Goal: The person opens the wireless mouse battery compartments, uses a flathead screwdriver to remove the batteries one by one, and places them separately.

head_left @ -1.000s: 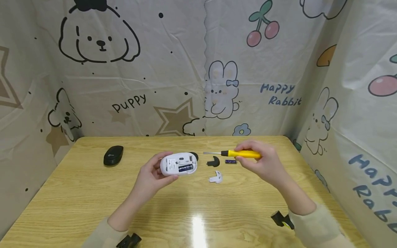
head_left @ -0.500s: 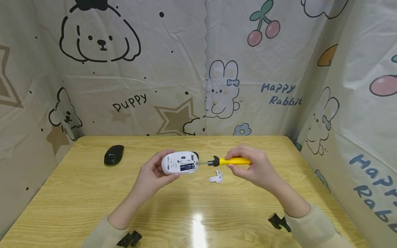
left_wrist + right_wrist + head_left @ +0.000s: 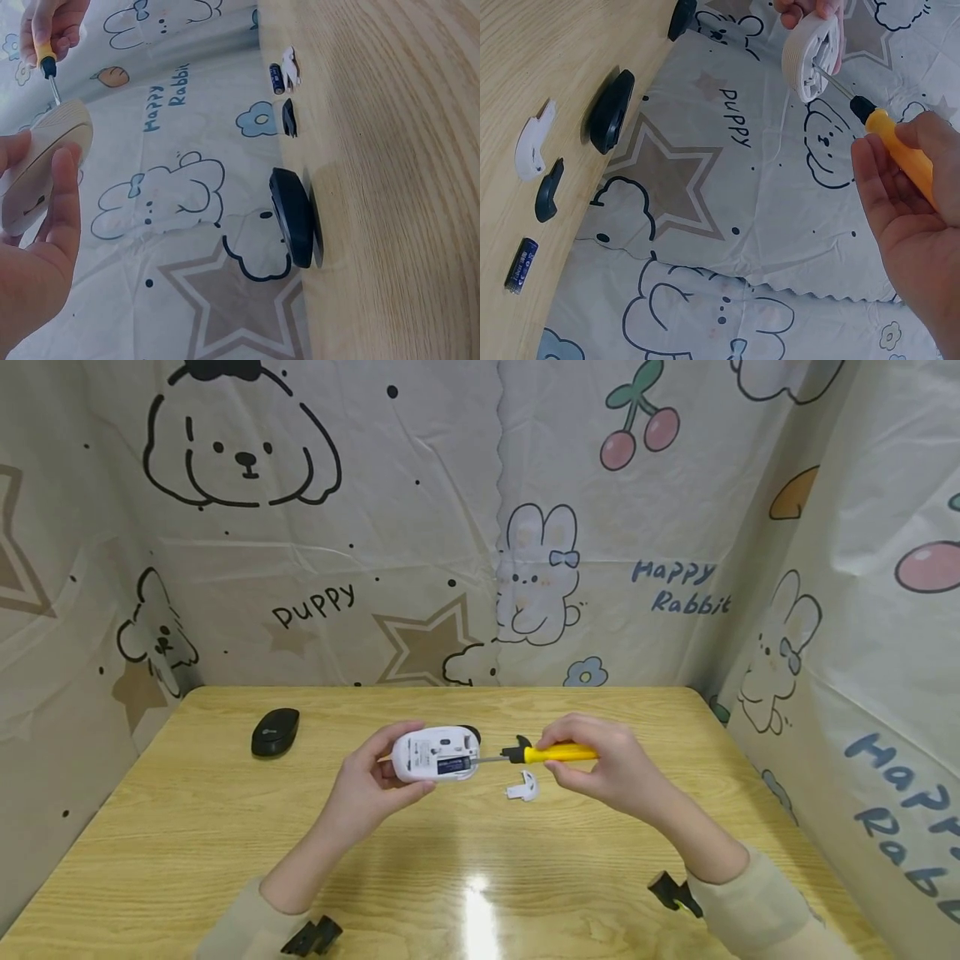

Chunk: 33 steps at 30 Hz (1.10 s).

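My left hand (image 3: 367,785) grips a white computer mouse (image 3: 409,760) by its rounded end, raised above the table with its underside facing the head camera. The battery compartment is uncovered, and a dark blue battery (image 3: 453,766) lies in it. In my right hand (image 3: 615,764) is a yellow-handled screwdriver (image 3: 562,752), pinched between thumb and fingers. Its thin metal shaft points left, with the tip at the compartment's right end, right by the battery. The right wrist view shows the shaft (image 3: 836,82) reaching into the mouse's open underside.
On the table lie a white battery cover (image 3: 525,787), a black cover (image 3: 522,742) partly behind the screwdriver, and a loose battery (image 3: 521,266). One black mouse (image 3: 275,732) sits at the far left; another black mouse (image 3: 292,217) stands behind the white one. Patterned cloth (image 3: 420,527) walls the table.
My right hand has moved left and slightly down, bringing the screwdriver's tip from beside the white mouse to its battery compartment. The left hand and mouse have barely shifted.
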Tool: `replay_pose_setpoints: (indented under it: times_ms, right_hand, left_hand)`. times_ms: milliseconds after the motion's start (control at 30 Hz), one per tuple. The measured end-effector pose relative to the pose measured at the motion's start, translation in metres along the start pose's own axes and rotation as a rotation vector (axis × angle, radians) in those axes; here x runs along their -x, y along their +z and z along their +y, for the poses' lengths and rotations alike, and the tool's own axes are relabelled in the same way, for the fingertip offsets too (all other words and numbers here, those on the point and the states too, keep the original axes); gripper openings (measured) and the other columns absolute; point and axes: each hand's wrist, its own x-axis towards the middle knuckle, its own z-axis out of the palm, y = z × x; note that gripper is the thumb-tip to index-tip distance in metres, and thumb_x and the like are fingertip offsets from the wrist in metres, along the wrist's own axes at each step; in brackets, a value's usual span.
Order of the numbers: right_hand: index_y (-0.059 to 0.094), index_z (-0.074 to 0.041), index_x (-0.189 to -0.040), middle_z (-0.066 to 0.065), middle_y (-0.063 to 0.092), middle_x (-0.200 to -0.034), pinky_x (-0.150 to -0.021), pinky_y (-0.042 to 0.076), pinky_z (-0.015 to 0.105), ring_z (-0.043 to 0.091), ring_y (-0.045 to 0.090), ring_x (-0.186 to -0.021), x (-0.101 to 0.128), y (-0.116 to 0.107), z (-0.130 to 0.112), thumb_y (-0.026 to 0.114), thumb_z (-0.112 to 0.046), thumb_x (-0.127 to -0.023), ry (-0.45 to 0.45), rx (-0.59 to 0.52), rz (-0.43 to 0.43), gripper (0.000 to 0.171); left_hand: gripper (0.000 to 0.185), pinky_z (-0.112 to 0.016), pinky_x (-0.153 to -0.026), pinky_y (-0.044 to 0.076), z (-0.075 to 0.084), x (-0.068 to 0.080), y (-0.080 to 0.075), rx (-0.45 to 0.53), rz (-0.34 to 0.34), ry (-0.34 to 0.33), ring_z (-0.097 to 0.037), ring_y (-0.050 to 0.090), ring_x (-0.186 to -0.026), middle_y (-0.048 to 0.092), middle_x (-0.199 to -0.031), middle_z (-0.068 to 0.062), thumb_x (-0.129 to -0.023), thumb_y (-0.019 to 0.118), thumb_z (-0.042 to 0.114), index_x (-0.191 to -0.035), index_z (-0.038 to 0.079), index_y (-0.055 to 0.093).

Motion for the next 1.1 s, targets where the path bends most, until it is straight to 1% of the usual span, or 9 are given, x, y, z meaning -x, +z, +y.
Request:
replay_pose_setpoints:
  times_ms: [233, 367, 567, 667, 733, 900, 1000, 1100]
  right_hand:
    - [0.066, -0.010, -0.096, 0.000, 0.068, -0.096, -0.071, 0.056, 0.024, 0.013, 0.062, -0.083, -0.003, 0.000, -0.004, 0.074, 0.000, -0.073, -0.024, 0.041, -0.032, 0.027]
    - [0.065, -0.009, -0.096, 0.000, 0.068, -0.095, -0.072, 0.056, 0.022, 0.013, 0.063, -0.083, -0.006, 0.000, -0.008, 0.075, -0.001, -0.072, -0.043, 0.065, -0.054, 0.027]
    - [0.062, -0.007, -0.095, 0.002, 0.067, -0.093, -0.071, 0.056, 0.019, 0.012, 0.063, -0.081, -0.011, -0.001, -0.014, 0.076, -0.001, -0.071, -0.094, 0.131, -0.087, 0.028]
    - [0.060, -0.006, -0.095, 0.003, 0.067, -0.092, -0.070, 0.055, 0.017, 0.011, 0.062, -0.078, -0.012, -0.001, -0.016, 0.076, -0.003, -0.071, -0.096, 0.160, -0.107, 0.029]
    - [0.059, -0.006, -0.095, 0.003, 0.067, -0.090, -0.067, 0.054, 0.015, 0.010, 0.060, -0.074, -0.012, -0.001, -0.017, 0.076, -0.003, -0.072, -0.085, 0.171, -0.117, 0.029]
    - [0.058, -0.006, -0.093, 0.002, 0.066, -0.084, -0.058, 0.051, 0.010, 0.008, 0.055, -0.065, -0.012, -0.002, -0.016, 0.076, -0.004, -0.073, -0.059, 0.172, -0.130, 0.027]
    - [0.058, -0.006, -0.092, 0.002, 0.066, -0.083, -0.055, 0.050, 0.013, 0.008, 0.054, -0.063, -0.011, -0.002, -0.012, 0.076, -0.004, -0.073, -0.062, 0.151, -0.132, 0.026]
    - [0.059, -0.006, -0.092, 0.002, 0.066, -0.083, -0.053, 0.050, 0.014, 0.011, 0.054, -0.062, -0.010, -0.002, -0.008, 0.075, -0.002, -0.073, -0.073, 0.114, -0.134, 0.025]
  left_hand:
    - [0.065, -0.027, -0.068, 0.058, 0.001, 0.000, 0.001, 0.003, -0.007, 0.011, -0.018, 0.067, -0.082, 0.056, -0.120, -0.012, -0.074, 0.078, 0.000, -0.130, 0.019, 0.052]
    - [0.065, -0.027, -0.069, 0.058, 0.001, 0.001, 0.002, -0.002, 0.000, 0.020, -0.017, 0.067, -0.082, 0.057, -0.120, -0.013, -0.073, 0.078, -0.001, -0.129, 0.018, 0.052]
    - [0.063, -0.027, -0.070, 0.058, 0.002, 0.000, 0.004, 0.003, 0.008, 0.047, -0.017, 0.067, -0.082, 0.057, -0.119, -0.015, -0.072, 0.079, -0.001, -0.128, 0.015, 0.053]
    - [0.063, -0.027, -0.071, 0.058, 0.002, 0.000, 0.004, 0.004, 0.012, 0.050, -0.016, 0.067, -0.082, 0.057, -0.119, -0.016, -0.072, 0.079, -0.001, -0.128, 0.012, 0.053]
    - [0.062, -0.027, -0.071, 0.058, 0.002, 0.000, 0.004, 0.005, 0.014, 0.048, -0.015, 0.067, -0.083, 0.057, -0.119, -0.016, -0.072, 0.079, -0.002, -0.128, 0.011, 0.053]
    - [0.062, -0.030, -0.074, 0.058, 0.001, 0.000, 0.004, 0.010, 0.016, 0.044, -0.016, 0.067, -0.087, 0.056, -0.120, -0.015, -0.072, 0.078, -0.003, -0.128, 0.009, 0.053]
    - [0.063, -0.031, -0.075, 0.058, 0.002, 0.000, 0.004, 0.011, 0.017, 0.044, -0.017, 0.067, -0.087, 0.056, -0.120, -0.015, -0.071, 0.079, -0.003, -0.127, 0.011, 0.054]
    - [0.063, -0.028, -0.075, 0.058, 0.001, -0.001, 0.005, 0.000, 0.020, 0.050, -0.017, 0.067, -0.085, 0.057, -0.119, -0.015, -0.071, 0.079, -0.003, -0.126, 0.010, 0.054]
